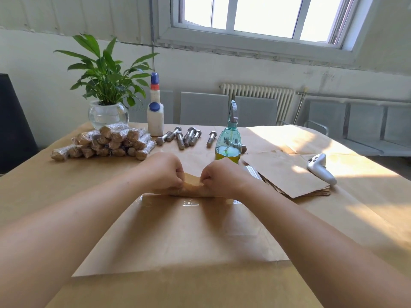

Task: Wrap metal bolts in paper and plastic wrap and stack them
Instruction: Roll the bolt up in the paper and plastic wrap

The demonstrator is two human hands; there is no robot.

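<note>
Two hands: left hand [165, 172] and right hand [220, 177] meet at frame centre, fingers curled, pinching a brown paper roll [191, 189] from both ends.
Paper roll: lies across the far edge of a brown paper sheet [178, 236]; the bolt inside is hidden.
Plastic wrap: a clear film [189, 204] glints on the sheet just below the roll.
Loose bolts: several bare metal bolts [184, 136] lie above centre on the counter [66, 178].
Wrapped stack: finished bundles [106, 141] piled at upper left.
Spray bottle: green-tinted bottle [228, 141] stands right of the bolts.
Paper stack: cut sheets [287, 172] lie at right, a white controller [321, 168] beside them.
Behind: white glue bottle [155, 112] and potted plant [106, 85].
</note>
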